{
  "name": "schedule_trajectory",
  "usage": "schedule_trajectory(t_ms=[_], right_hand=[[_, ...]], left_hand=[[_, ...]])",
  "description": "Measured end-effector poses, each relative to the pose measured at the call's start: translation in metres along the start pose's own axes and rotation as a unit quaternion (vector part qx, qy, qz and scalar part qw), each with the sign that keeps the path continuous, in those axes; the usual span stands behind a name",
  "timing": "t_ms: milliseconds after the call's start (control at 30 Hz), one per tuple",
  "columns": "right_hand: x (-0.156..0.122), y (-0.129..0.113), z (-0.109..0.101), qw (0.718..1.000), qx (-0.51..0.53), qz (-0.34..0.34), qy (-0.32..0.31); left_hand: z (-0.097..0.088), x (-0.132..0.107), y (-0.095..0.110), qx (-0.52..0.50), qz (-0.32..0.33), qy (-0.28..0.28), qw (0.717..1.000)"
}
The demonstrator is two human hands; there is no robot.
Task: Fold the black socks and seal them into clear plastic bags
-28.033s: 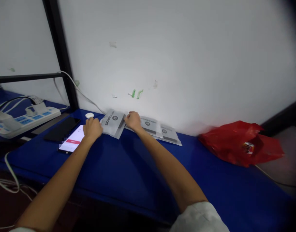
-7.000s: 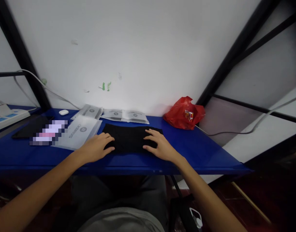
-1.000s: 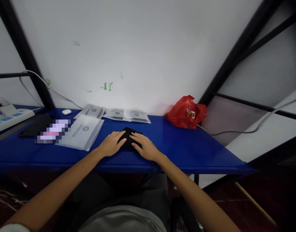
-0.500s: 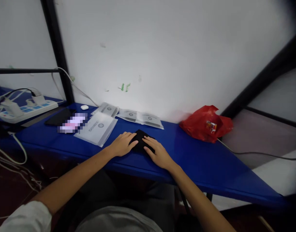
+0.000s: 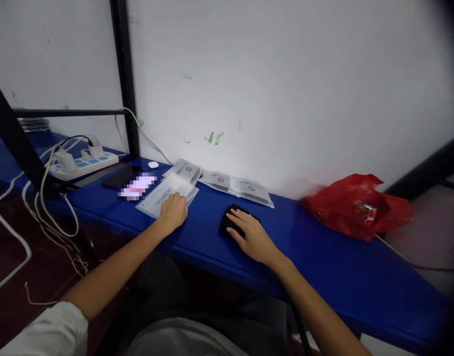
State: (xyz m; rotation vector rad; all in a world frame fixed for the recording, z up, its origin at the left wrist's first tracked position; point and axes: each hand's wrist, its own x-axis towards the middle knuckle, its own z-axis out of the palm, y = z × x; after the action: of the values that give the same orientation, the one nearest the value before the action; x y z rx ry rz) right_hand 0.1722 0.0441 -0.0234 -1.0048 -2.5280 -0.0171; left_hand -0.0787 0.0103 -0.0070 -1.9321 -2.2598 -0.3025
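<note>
A small folded black cloth (image 5: 230, 219) lies on the blue table (image 5: 316, 257). My right hand (image 5: 251, 236) rests flat on it, fingers stretched out. My left hand (image 5: 174, 211) is to the left, fingers curled onto the near edge of a grey plastic packet (image 5: 164, 194); whether it pinches the packet is unclear. Further grey packets (image 5: 238, 185) lie along the wall behind the cloth.
A lit phone (image 5: 137, 186) and a dark phone (image 5: 121, 175) lie left of the packet, with a white earbud case (image 5: 153, 164) behind. A power strip (image 5: 84, 164) with trailing white cables sits far left. A red plastic bag (image 5: 355, 206) lies at the right. A black frame post (image 5: 123, 79) stands against the wall.
My left hand left the black cloth and moved left onto the grey packet. My right hand stays on the folded cloth. The view has swung left.
</note>
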Motion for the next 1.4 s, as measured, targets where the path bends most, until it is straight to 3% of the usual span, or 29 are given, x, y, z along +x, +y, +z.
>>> schedule_trajectory(t_ms=[200, 367, 500, 567, 667, 767, 833, 967, 1067, 1167, 1267, 1333, 1400], right_hand=[[-0.009, 0.020, -0.001, 0.997, -0.049, 0.052, 0.009], [-0.039, 0.046, -0.020, 0.982, -0.118, 0.150, 0.006], [-0.059, 0.043, -0.040, 0.964, -0.163, 0.208, 0.026], [-0.063, 0.028, -0.047, 0.972, -0.146, 0.174, 0.063], [-0.060, -0.003, -0.050, 0.991, -0.070, 0.055, 0.104], [-0.050, -0.025, -0.045, 0.997, -0.019, -0.036, 0.067], [-0.042, -0.028, -0.040, 0.999, -0.012, -0.043, 0.026], [-0.031, -0.016, -0.032, 0.997, -0.050, 0.036, -0.049], [-0.030, -0.007, -0.028, 0.993, -0.062, 0.070, -0.067], [-0.034, -0.006, -0.029, 0.997, -0.006, 0.061, -0.036], [-0.042, -0.004, -0.038, 0.996, 0.064, 0.037, 0.044], [-0.049, 0.006, -0.049, 0.991, 0.060, 0.050, 0.105], [-0.058, 0.024, -0.061, 0.987, 0.008, 0.092, 0.129]], left_hand=[[0.004, -0.004, 0.002, -0.008, 0.032, -0.007, 0.999], [0.005, -0.027, 0.039, -0.015, 0.146, -0.005, 0.989], [-0.002, -0.038, 0.072, -0.020, 0.243, 0.019, 0.970], [-0.007, -0.035, 0.084, -0.022, 0.265, 0.057, 0.962], [-0.011, -0.026, 0.095, -0.034, 0.286, 0.104, 0.952], [-0.014, -0.017, 0.101, -0.054, 0.314, 0.127, 0.939], [-0.016, -0.014, 0.103, -0.057, 0.329, 0.126, 0.934], [-0.019, -0.011, 0.097, -0.047, 0.335, 0.124, 0.933], [-0.020, -0.009, 0.085, -0.035, 0.321, 0.106, 0.940], [-0.020, -0.008, 0.074, -0.018, 0.302, 0.075, 0.950], [-0.019, -0.008, 0.066, -0.005, 0.280, 0.070, 0.957], [-0.017, -0.008, 0.061, -0.004, 0.270, 0.074, 0.960], [-0.016, -0.009, 0.056, -0.011, 0.259, 0.079, 0.963]])
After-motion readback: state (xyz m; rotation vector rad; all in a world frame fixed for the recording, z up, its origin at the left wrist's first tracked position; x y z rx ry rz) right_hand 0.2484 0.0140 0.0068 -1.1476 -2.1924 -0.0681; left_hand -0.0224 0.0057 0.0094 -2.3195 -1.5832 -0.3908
